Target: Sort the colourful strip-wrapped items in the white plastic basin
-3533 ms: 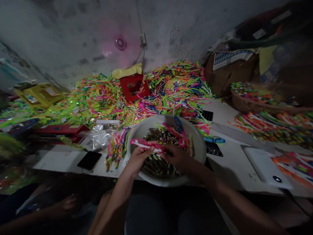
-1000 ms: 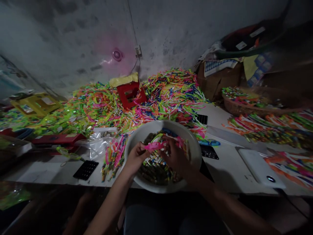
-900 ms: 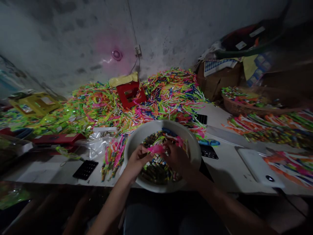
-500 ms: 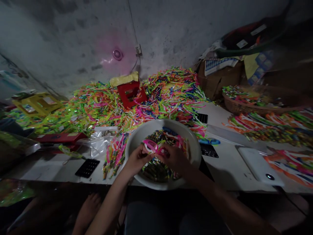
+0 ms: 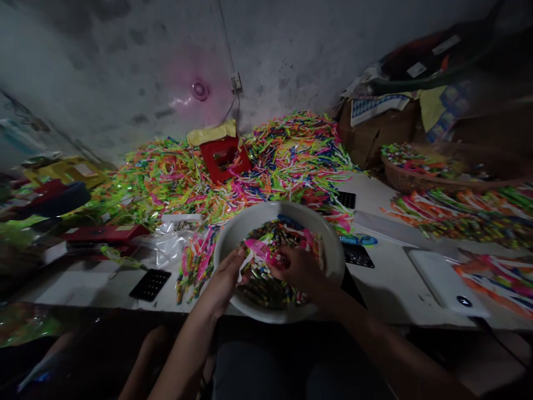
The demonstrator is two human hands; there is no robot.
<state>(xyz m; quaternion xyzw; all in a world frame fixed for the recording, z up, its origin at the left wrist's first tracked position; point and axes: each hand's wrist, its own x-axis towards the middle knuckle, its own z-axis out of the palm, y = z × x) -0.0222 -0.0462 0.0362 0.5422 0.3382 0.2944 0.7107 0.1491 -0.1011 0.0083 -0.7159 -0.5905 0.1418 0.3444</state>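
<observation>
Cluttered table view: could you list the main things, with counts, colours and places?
bowl: one, whitish, front centre
pink piece: one, pink, over the bowl
strip heap: one, multicoloured, against wall
red crate: one, red, behind bowl
yellow crate: one, yellow, far left
fan: one, pink, near wall
basket: one, brownish, right
flat pads: three, black, around bowl
red box: one, red, left
white device: one, white, right
left hand: one, bare, at bowl's left
right hand: one, bare, gripping pink piece

Dim light — a stained grey wall (image 5: 300,50), a white table (image 5: 391,289).
</observation>
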